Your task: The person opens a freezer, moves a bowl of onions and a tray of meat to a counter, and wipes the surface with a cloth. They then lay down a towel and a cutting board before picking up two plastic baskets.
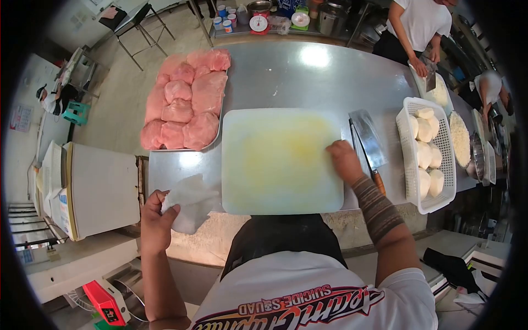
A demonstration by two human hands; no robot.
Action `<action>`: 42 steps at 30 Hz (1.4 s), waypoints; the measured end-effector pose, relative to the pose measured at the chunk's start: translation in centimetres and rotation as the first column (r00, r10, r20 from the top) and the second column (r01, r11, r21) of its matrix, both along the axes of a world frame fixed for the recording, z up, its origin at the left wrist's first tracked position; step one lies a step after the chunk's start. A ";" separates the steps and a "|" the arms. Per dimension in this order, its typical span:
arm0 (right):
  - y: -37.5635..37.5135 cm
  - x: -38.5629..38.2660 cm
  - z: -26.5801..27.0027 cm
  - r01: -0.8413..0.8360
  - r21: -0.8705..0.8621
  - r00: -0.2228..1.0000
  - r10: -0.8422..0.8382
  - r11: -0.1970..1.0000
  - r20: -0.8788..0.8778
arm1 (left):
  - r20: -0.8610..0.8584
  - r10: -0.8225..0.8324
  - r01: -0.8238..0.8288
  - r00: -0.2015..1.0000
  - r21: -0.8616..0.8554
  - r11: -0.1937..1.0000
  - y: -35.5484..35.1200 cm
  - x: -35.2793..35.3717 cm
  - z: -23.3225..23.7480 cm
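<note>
My left hand (158, 223) pinches a white cloth (190, 203) between thumb and fingers, at the front edge of the steel table. The cloth hangs loose and partly overlaps the tabletop left of the cutting board. That white cutting board (264, 159), stained yellow on top, lies flat in front of me. At its right edge is my right hand (345, 160), fingers curled over the rim and closed on it. Just right of this hand lie a wide-bladed cleaver (367, 137) and a slim knife (360, 146), with a wooden handle (378, 180) at their near end.
A tray of raw pink meat (184, 102) stands at the back left of the table (264, 77). On the right, a white perforated basket (411, 181) holds several pale peeled vegetables. Beyond it, a person (421, 33) works with a blade beside shredded pale food (460, 140).
</note>
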State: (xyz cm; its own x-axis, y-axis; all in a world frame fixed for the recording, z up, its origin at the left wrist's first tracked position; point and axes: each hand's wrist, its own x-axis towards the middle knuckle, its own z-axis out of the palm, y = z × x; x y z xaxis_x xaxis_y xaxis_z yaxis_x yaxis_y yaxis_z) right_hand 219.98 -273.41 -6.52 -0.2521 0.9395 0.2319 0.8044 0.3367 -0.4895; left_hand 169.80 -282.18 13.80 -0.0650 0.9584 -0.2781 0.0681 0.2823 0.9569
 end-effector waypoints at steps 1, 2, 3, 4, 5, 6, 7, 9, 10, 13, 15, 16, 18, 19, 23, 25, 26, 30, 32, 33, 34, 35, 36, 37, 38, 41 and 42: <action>-0.4 0.8 0.7 0.031 -0.027 1.000 -0.031 0.999 -0.002 | 0.024 -0.003 0.003 1.000 -0.001 1.000 -0.2 -0.2 -0.4; -0.6 1.5 1.3 0.063 -0.051 0.998 -0.063 0.997 -0.004 | 0.048 -0.007 0.007 0.999 0.001 1.000 -0.3 -0.4 -0.5; -1.8 2.3 0.6 0.042 -0.056 0.999 -0.041 0.998 0.023 | 0.042 -0.028 0.027 0.999 0.009 1.000 -0.3 -0.2 -0.4; -4.2 2.9 -0.6 0.023 -0.061 0.999 -0.020 0.998 0.050 | 0.035 -0.049 0.048 0.998 0.019 0.999 -0.1 0.2 0.0; -6.9 3.3 -1.3 0.003 -0.066 0.997 0.002 0.998 0.075 | 0.027 -0.070 0.069 0.997 0.030 0.997 0.2 0.6 0.4; -10.4 3.2 -0.6 -0.042 -0.139 0.993 0.056 0.989 0.104 | 0.054 -0.113 0.109 0.992 0.064 0.992 0.5 0.9 0.9; -14.3 3.5 -0.2 -0.081 -0.245 0.985 0.115 0.966 0.127 | 0.079 -0.156 0.148 0.985 0.098 0.984 0.8 1.2 1.4; -21.7 2.9 3.5 -0.048 -0.464 0.983 0.123 0.885 0.134 | 0.138 -0.245 0.226 0.960 0.137 0.964 1.5 1.5 1.7; -24.0 3.1 4.8 -0.056 -0.555 0.983 0.142 0.830 0.113 | 0.174 -0.289 0.266 0.941 0.145 0.953 1.8 1.7 1.7; -24.8 0.2 9.1 0.123 -0.507 0.992 -0.096 0.853 0.080 | 0.238 -0.498 0.484 0.834 0.116 0.867 2.6 3.1 1.1; -19.8 -4.3 14.2 0.083 -0.355 0.986 -0.129 0.931 -0.107 | 0.234 -0.654 0.651 0.720 0.102 0.753 2.8 6.5 1.3; -17.3 -6.3 16.3 -0.007 -0.251 0.973 -0.051 0.968 -0.223 | 0.211 -0.726 0.722 0.655 0.110 0.683 3.0 9.5 1.9; -14.2 -8.8 18.2 -0.112 -0.230 0.919 0.013 0.967 -0.395 | -0.043 -0.865 0.864 0.499 0.105 0.493 3.7 14.7 2.1; -13.3 -9.5 18.6 -0.142 -0.325 0.887 -0.025 0.935 -0.460 | -0.099 -0.871 0.876 0.482 0.088 0.475 3.6 16.3 1.5; -15.0 -6.2 18.3 0.032 -0.491 0.732 -0.355 0.870 -0.582 | -0.411 -0.697 0.808 0.587 0.240 0.539 4.4 17.4 -5.3; -17.5 -2.4 17.3 0.111 -0.493 0.656 -0.436 0.863 -0.616 | -0.659 -0.612 0.877 0.437 0.161 0.453 4.1 16.6 -10.5; -18.6 -1.5 17.3 0.154 -0.517 0.582 -0.500 0.842 -0.641 | -0.741 -0.603 0.926 0.296 0.068 0.371 3.8 16.5 -12.7; -21.6 0.8 17.2 0.241 -0.588 0.488 -0.620 0.772 -0.614 | -0.879 -0.476 0.967 -0.037 -0.153 0.206 3.9 16.7 -16.7; -21.2 0.0 17.7 0.258 -0.612 0.441 -0.654 0.748 -0.614 | -0.892 -0.453 0.967 -0.001 -0.117 0.227 4.5 17.1 -17.1; -21.3 -0.1 17.4 0.254 -0.618 0.430 -0.659 0.744 -0.617 | -0.898 -0.441 0.966 -0.008 -0.121 0.228 5.2 17.3 -17.3; -21.4 -0.1 17.2 0.250 -0.623 0.419 -0.663 0.741 -0.620 | -0.904 -0.427 0.965 -0.014 -0.124 0.230 6.6 17.7 -17.4; -21.4 -0.3 17.1 0.250 -0.636 0.441 -0.671 0.730 -0.596 | -0.911 -0.412 0.965 -0.021 -0.126 0.231 8.3 18.1 -17.5; -21.3 -0.7 17.0 0.252 -0.649 0.461 -0.679 0.718 -0.572 | -0.923 -0.386 0.963 -0.008 -0.110 0.244 9.8 18.6 -17.6; -21.2 -1.1 17.0 0.255 -0.662 0.481 -0.686 0.705 -0.546 | -0.933 -0.359 0.962 0.004 -0.095 0.256 11.5 19.0 -17.7; -21.0 -1.5 17.2 0.232 -0.671 0.505 -0.676 0.705 -0.536 | -0.943 -0.333 0.961 0.014 -0.080 0.266 13.3 19.5 -17.9; -21.4 -2.5 16.7 0.192 -0.732 0.516 -0.702 0.654 -0.491 | -0.967 -0.256 0.961 0.014 -0.058 0.272 19.7 20.7 -18.5; -21.6 -2.7 16.6 0.180 -0.735 0.556 -0.684 0.654 -0.473 | -0.972 -0.237 0.962 0.006 -0.059 0.265 21.9 20.9 -18.9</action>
State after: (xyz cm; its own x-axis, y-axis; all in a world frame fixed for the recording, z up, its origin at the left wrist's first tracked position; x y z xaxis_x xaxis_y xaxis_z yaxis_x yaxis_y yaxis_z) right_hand 217.25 -295.05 10.11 0.2166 0.8620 -0.4583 0.1108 -0.4881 -0.8657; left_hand 190.67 -260.27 -5.08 0.8464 0.5295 -0.0567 0.5319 -0.8357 0.1367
